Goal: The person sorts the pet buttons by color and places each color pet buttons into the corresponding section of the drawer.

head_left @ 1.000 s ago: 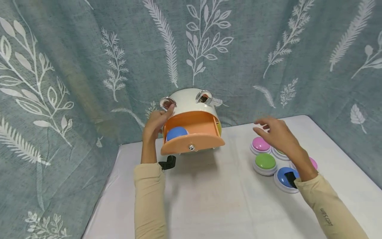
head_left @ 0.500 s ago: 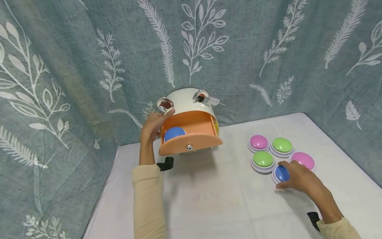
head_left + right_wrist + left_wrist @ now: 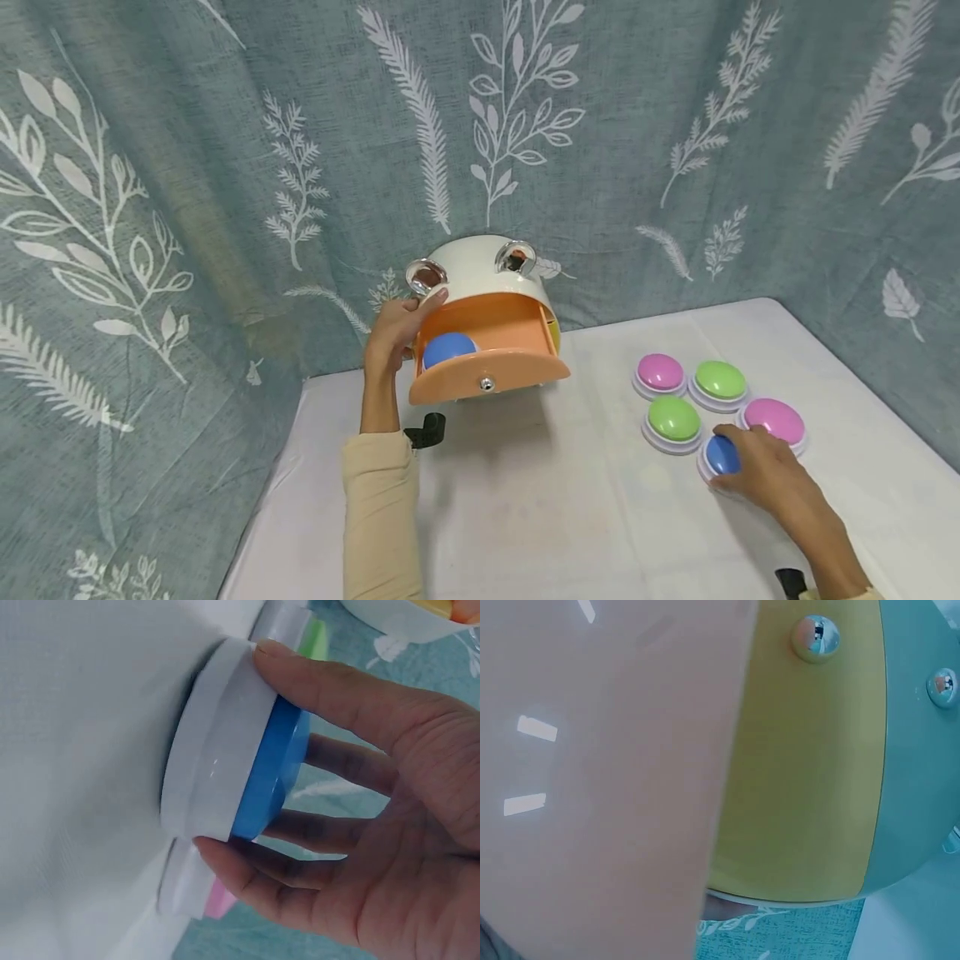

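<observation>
My left hand (image 3: 393, 335) grips the left side of a white cabinet (image 3: 480, 262) shaped like a frog's head, its thumb just under one silver ring-shaped eye. The cabinet's orange drawer (image 3: 491, 377) is pulled out. A round blue-topped piece (image 3: 448, 347) lies at the drawer's left end. Over on the right, my right hand (image 3: 776, 475) holds a blue push button (image 3: 274, 772) by its white base, thumb on one side and fingers on the other. In the right wrist view the base is close against the white cloth.
Two green buttons (image 3: 675, 418) and two pink buttons (image 3: 661, 372) stand beside the blue one. The left wrist view shows a yellow drawer (image 3: 802, 765) and a teal drawer (image 3: 919, 772) below the orange one. A patterned curtain (image 3: 615, 167) hangs behind.
My right hand has come down from above the pink and green buttons to the blue button and taken hold of it. My left hand has stayed on the cabinet.
</observation>
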Tool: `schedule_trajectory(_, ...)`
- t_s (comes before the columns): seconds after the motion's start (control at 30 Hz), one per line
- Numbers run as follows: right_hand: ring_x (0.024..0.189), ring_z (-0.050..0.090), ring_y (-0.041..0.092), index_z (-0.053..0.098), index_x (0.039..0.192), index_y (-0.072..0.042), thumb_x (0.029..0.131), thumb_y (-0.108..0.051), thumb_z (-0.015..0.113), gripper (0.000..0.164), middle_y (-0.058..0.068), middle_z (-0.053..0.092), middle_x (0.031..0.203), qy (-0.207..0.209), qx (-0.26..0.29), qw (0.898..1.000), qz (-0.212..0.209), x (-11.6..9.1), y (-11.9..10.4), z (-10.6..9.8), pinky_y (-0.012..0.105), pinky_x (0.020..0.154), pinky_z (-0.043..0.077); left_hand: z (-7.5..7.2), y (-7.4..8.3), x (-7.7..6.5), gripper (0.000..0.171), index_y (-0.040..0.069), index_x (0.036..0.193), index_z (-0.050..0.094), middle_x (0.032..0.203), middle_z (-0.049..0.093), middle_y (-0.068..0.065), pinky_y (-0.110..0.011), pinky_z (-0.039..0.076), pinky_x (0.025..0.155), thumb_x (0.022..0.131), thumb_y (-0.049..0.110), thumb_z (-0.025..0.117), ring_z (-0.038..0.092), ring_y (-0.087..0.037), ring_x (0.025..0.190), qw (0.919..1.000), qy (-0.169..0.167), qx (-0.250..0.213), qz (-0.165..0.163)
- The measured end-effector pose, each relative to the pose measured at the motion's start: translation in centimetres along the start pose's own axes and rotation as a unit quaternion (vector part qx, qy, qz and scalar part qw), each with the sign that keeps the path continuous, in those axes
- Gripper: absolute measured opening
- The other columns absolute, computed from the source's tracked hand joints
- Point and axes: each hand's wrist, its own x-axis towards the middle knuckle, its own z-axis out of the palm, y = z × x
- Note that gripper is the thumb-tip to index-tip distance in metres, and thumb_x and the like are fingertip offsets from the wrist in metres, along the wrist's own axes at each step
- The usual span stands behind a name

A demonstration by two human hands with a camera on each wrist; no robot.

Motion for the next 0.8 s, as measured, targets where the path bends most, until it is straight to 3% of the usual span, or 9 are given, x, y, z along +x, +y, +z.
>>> schedule_trajectory(0.2, 0.094, 0.066, 0.045, 0.064, 0.124, 0.012, 0.070, -0.020, 0.095, 0.071, 0.032, 0.067, 0.104, -0.016, -0.005, 1.000, 0.015, -0.6, -0.3, -1.9, 0.065, 0.082, 0.055, 0.2, -0.2, 0.3, 0.063, 0.019, 0.066, 0.038, 0.062, 0.024, 0.006, -0.031, 0.030, 0.054, 0.089, 0.067, 0.071, 0.031, -0.015, 0.059, 0.9999, 0.007, -0.010, -0.002)
schedule_trajectory(0.37, 0.091, 0.067, 0.042, 0.066, 0.122, 0.010, 0.069, -0.022, 0.095, 0.068, 0.030, 0.071, 0.101, 0.022, 0.009, 1.000, -0.020, -0.3, -1.9, -4.0, 0.063, 0.078, 0.056, -0.1, -0.3, 0.3, 0.063, 0.019, 0.065, 0.038, 0.060, 0.023, 0.007, -0.031, 0.031, 0.054, 0.089, 0.068, 0.070, 0.028, -0.014, 0.056, 0.9999, 0.008, -0.010, -0.006)
schedule_trajectory(0.5, 0.097, 0.068, 0.045, 0.066, 0.126, 0.008, 0.073, -0.023, 0.094, 0.068, 0.032, 0.071, 0.112, 0.046, 0.040, 0.997, -0.045, 0.7, -4.3, -6.0, 0.064, 0.081, 0.056, -0.1, -0.2, 0.3, 0.058, 0.016, 0.073, 0.052, 0.062, 0.027, 0.006, -0.031, 0.034, 0.055, 0.090, 0.068, 0.070, 0.033, -0.014, 0.057, 0.9999, 0.006, -0.007, -0.008)
schedule_trajectory(0.6, 0.103, 0.067, 0.048, 0.066, 0.131, 0.004, 0.076, -0.024, 0.093, 0.067, 0.031, 0.070, 0.122, 0.065, 0.059, 0.994, -0.065, 1.7, -6.5, -7.4, 0.064, 0.083, 0.056, -0.2, -0.1, 0.3, 0.058, 0.012, 0.089, 0.064, 0.063, 0.030, 0.006, -0.031, 0.036, 0.056, 0.089, 0.069, 0.070, 0.035, -0.014, 0.058, 0.9999, 0.004, -0.002, -0.010)
schedule_trajectory(0.8, 0.115, 0.064, 0.049, 0.065, 0.137, -0.003, 0.082, -0.025, 0.089, 0.064, 0.027, 0.067, 0.133, 0.082, 0.068, 0.987, -0.116, 4.0, -11.8, -9.9, 0.064, 0.090, 0.055, -0.2, -0.2, 0.2, 0.065, 0.008, 0.107, 0.069, 0.064, 0.035, 0.007, -0.027, 0.033, 0.050, 0.090, 0.071, 0.067, 0.030, -0.013, 0.054, 0.9999, 0.005, 0.007, -0.013)
